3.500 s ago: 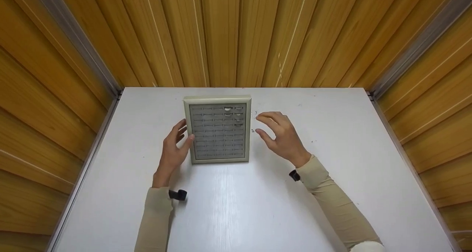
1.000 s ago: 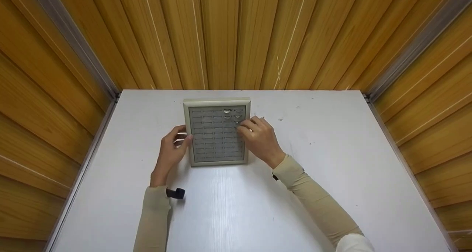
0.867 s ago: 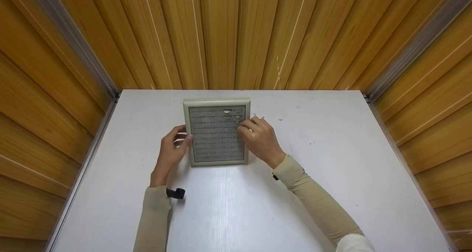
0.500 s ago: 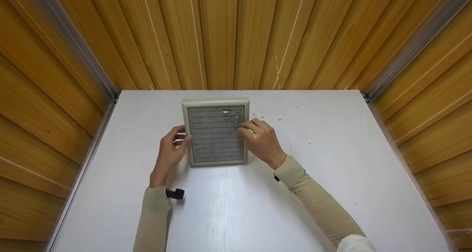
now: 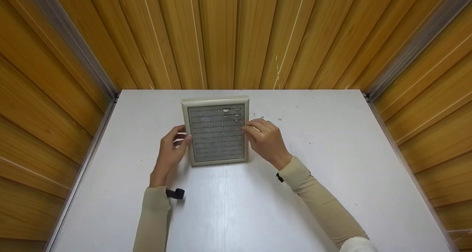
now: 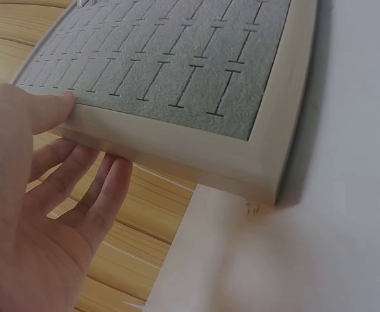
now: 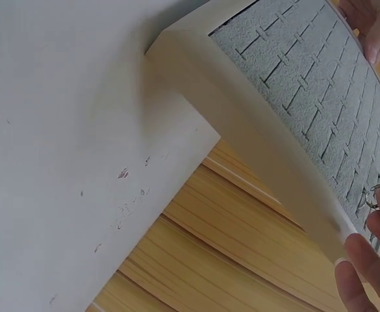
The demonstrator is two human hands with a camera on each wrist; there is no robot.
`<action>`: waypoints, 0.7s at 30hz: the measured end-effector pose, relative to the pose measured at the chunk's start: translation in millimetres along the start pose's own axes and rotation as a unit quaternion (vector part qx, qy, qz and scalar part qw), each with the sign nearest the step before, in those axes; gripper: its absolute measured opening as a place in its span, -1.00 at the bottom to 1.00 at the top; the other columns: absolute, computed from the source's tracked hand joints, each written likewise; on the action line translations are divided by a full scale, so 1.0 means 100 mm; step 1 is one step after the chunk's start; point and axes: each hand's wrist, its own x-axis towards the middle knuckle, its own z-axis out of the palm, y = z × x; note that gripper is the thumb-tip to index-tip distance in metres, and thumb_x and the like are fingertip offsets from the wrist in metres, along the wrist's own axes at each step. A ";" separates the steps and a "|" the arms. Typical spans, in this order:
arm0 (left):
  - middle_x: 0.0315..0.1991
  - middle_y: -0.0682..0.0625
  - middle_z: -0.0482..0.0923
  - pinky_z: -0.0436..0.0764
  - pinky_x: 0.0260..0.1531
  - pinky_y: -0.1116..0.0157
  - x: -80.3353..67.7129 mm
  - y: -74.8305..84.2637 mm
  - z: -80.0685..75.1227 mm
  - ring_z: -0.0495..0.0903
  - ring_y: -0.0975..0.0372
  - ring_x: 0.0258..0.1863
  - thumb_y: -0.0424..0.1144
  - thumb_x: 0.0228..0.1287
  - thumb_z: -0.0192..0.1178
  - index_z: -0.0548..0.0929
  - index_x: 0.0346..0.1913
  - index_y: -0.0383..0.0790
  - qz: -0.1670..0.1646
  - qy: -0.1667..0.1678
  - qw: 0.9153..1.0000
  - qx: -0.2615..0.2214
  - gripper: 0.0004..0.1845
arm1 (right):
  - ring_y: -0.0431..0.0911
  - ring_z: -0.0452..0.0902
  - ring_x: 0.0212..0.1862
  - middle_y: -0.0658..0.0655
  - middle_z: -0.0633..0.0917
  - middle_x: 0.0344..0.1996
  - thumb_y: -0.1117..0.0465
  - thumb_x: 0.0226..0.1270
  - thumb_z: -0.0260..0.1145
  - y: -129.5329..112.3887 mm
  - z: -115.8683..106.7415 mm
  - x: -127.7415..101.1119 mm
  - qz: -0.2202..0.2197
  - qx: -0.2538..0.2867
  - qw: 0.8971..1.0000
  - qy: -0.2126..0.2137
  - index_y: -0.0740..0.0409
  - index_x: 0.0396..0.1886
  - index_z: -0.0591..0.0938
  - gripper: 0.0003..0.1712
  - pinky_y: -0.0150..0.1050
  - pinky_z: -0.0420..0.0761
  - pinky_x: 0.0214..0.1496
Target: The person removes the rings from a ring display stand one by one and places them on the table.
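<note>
A ring display tray point(image 5: 217, 137) with a cream frame and grey slotted padding stands tilted on the table. My left hand point(image 5: 172, 149) grips its left edge, thumb on the front of the frame and fingers behind, as the left wrist view shows. At the right edge, my right hand point(image 5: 267, 139) pinches a silver-coloured ring point(image 7: 375, 195) between thumb and forefinger. That ring is at the padding's surface; whether part of it is still in a slot I cannot tell. Several other rings point(image 5: 226, 110) sit in the upper right slots.
The white table point(image 5: 228, 207) has small dark marks point(image 7: 123, 173) to the right of the tray. Wood-patterned panels point(image 5: 221, 38) rise behind the table and on both sides. A black wrist device point(image 5: 176, 193) is on the left sleeve.
From beside the tray, my right hand moved left to the right-hand column of slots and closed on a ring. Just now it drew slightly right with the ring; the tray turned slightly. Left hand keeps its grip.
</note>
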 end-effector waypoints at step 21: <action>0.21 -0.09 0.67 0.75 0.21 0.09 0.00 -0.01 -0.01 0.71 0.07 0.13 -0.10 0.60 0.27 0.62 0.38 -0.13 0.006 0.000 1.000 0.008 -0.58 | -0.05 0.76 -0.16 0.08 0.83 -0.22 0.31 0.46 0.47 0.36 -0.24 -0.20 0.166 0.120 0.978 -0.026 0.16 -0.16 0.84 -0.94 -0.12 0.79 -0.16</action>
